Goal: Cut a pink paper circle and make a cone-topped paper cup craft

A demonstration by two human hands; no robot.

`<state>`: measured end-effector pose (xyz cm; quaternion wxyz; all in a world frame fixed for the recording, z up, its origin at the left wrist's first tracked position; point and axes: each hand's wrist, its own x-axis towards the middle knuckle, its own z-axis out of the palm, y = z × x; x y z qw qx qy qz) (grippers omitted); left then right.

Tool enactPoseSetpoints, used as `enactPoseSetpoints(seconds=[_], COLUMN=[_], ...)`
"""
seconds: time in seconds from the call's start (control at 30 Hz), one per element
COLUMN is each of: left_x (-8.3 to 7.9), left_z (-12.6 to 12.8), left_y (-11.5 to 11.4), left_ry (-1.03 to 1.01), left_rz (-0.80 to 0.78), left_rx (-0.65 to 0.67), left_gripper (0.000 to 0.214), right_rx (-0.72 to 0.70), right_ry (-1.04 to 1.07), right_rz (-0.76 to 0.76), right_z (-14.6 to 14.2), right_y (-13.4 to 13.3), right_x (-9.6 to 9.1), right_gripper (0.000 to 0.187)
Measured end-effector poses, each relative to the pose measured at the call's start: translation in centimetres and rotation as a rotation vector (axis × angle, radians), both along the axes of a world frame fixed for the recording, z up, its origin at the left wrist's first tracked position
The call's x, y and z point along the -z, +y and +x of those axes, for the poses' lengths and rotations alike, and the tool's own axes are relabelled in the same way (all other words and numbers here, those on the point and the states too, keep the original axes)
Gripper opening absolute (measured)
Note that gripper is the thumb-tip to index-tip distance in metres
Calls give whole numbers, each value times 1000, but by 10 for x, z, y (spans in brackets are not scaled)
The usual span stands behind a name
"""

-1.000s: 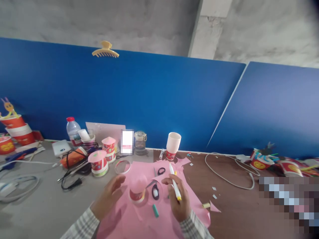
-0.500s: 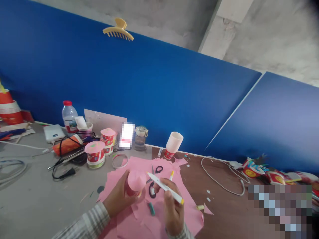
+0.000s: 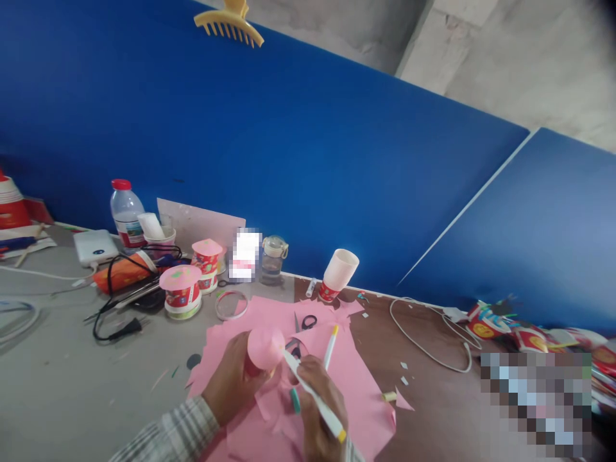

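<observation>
My left hand (image 3: 230,377) is closed around a small paper cup, mostly hidden by my fingers, with a round pink paper top (image 3: 264,346) facing up. In my right hand (image 3: 321,401) is a white marker (image 3: 331,420) with a yellow end. Its tip meets the right edge of the pink top, where a small yellowish spot shows. Pink paper sheets (image 3: 363,391) lie under both hands. Scissors (image 3: 308,322) with dark handles rest on them, partly hidden. Another white marker (image 3: 330,348) with a yellow end lies behind my right hand, and a teal cap (image 3: 295,400) lies between my hands.
Two decorated cups with pink tops (image 3: 180,292) (image 3: 206,263) stand at left, near a tape roll (image 3: 231,305) and black cable (image 3: 126,332). Behind are a glass jar (image 3: 273,260) and stacked white cups (image 3: 339,273). A white cable (image 3: 423,359) curls at right, before a blue partition (image 3: 298,160).
My right hand has moved down and left, bringing the marker tip onto the pink top's edge. The marker lying behind it now shows more. The whole view has shifted slightly.
</observation>
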<state>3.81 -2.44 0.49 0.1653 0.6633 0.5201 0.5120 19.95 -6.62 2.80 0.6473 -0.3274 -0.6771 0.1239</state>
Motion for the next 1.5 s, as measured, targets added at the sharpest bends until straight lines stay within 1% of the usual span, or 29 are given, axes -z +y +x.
enactPoseSetpoints(seconds=[0.07, 0.17, 0.27, 0.37, 0.43, 0.6, 0.73, 0.97, 1.07, 1.23, 1.5], left_x=[3, 6, 7, 6, 5, 5, 6, 6, 5, 3, 7], left_z=[-2, -3, -4, -4, -3, -2, -3, -4, -4, -3, -3], left_y=[0, 1, 1, 1, 1, 2, 2, 1, 2, 1, 3], left_ry=[21, 38, 45, 53, 56, 62, 62, 64, 64, 70, 80], left_rz=[31, 26, -11, -29, -28, -9, -30, -31, -38, -24, -24], left_rx=[29, 33, 35, 45, 47, 53, 56, 65, 69, 56, 47], left_gripper=[48, 48, 49, 47, 47, 48, 47, 49, 46, 46, 48], right_rx=[59, 89, 66, 49, 47, 54, 59, 26, 28, 29, 20], right_ry=[-41, -80, -99, -138, -160, -161, -170, -175, -182, -188, -221], right_rz=[49, 37, 22, 53, 73, 69, 62, 21, 10, 18, 28], right_z=[-3, -6, -6, -4, -4, -5, -5, -5, -5, -5, -4], right_y=[-3, -5, -3, 1, 4, 6, 6, 8, 8, 8, 7], right_x=[0, 1, 3, 6, 9, 15, 14, 12, 13, 13, 12], right_gripper=[20, 20, 20, 19, 18, 17, 19, 24, 24, 23, 24])
